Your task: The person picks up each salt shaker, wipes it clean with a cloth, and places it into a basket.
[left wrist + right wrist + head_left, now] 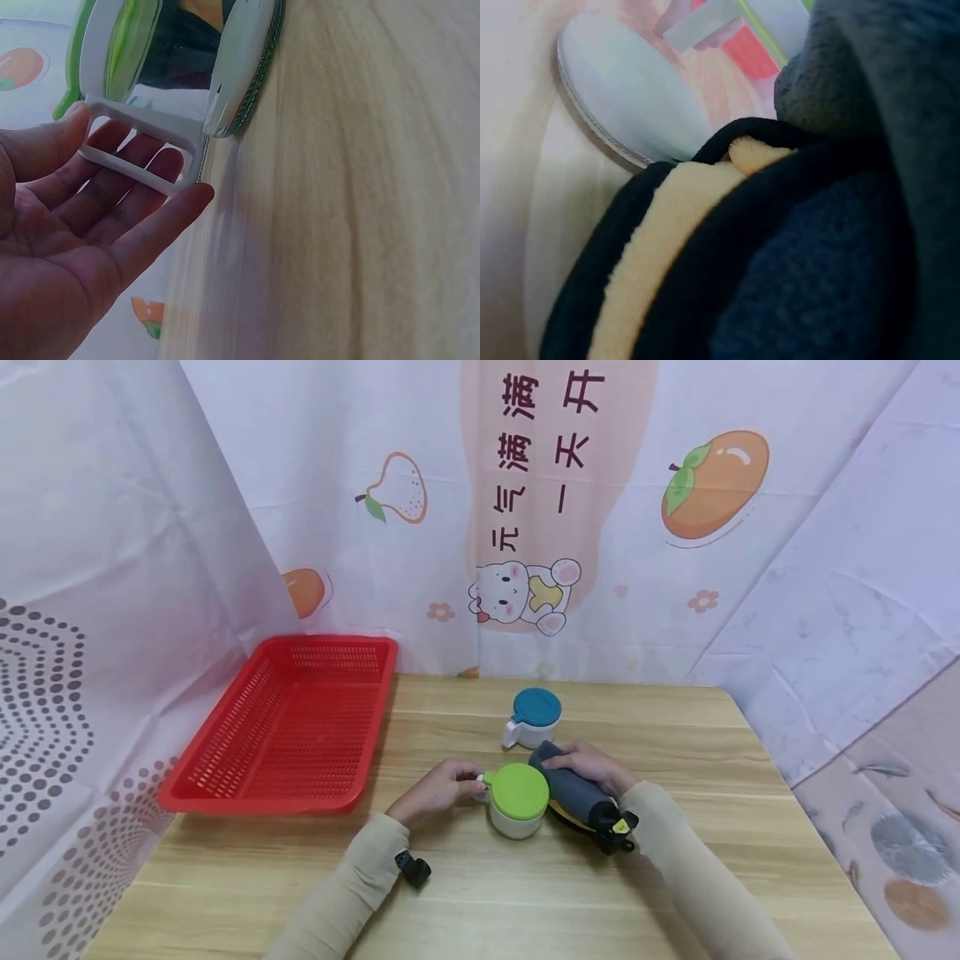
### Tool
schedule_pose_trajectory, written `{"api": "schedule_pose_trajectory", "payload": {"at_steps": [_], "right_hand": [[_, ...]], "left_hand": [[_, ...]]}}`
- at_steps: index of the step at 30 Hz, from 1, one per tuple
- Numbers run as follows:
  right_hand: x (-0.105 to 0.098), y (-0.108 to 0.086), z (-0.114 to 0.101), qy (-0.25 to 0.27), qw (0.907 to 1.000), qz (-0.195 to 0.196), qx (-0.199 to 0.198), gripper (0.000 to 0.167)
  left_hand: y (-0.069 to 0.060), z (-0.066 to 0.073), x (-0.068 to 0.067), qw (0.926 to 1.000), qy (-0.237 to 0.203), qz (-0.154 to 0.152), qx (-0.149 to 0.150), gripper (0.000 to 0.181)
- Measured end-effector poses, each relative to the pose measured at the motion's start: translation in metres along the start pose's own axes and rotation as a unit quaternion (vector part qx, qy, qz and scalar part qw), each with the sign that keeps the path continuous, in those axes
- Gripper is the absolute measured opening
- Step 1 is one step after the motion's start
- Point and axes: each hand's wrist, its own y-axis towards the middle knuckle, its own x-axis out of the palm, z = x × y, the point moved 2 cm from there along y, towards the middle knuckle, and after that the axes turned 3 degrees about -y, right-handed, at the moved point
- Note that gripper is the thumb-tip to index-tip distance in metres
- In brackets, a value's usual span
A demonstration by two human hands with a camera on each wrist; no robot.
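Observation:
A clear-bodied seasoning jar (516, 822) with a bright green lid (520, 791) stands in the middle of the table. My left hand (438, 792) holds it by its white handle (126, 169), thumb at the top end and fingers behind the frame. On the jar's right side, my right hand (592, 766) grips a folded dark grey cloth (572, 795) with a yellow band, close against the jar. The right wrist view shows the cloth (802, 270) large, beside the jar's pale round base (626, 86); the right fingers are hidden there.
Behind the cloth stands a similar jar (536, 737) with a blue lid (537, 707), its handle turned left. A red plastic basket (367, 718) sits at the table's left. Printed curtains (600, 643) hang along the back and sides of the wooden table (465, 910).

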Motion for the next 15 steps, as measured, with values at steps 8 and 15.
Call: {"api": "schedule_pose_trajectory", "payload": {"at_steps": [8, 15], "right_hand": [[0.005, -0.019, 0.007, 0.009, 0.9998, 0.015, -0.008, 0.044], [0.012, -0.036, 0.015, 0.032, 0.9984, 0.043, -0.021, 0.039]], "left_hand": [[-0.003, 0.001, -0.001, 0.9997, -0.022, 0.001, -0.009, 0.018], [-0.001, 0.001, -0.001, 0.9999, 0.009, 0.007, 0.002, 0.019]]}}
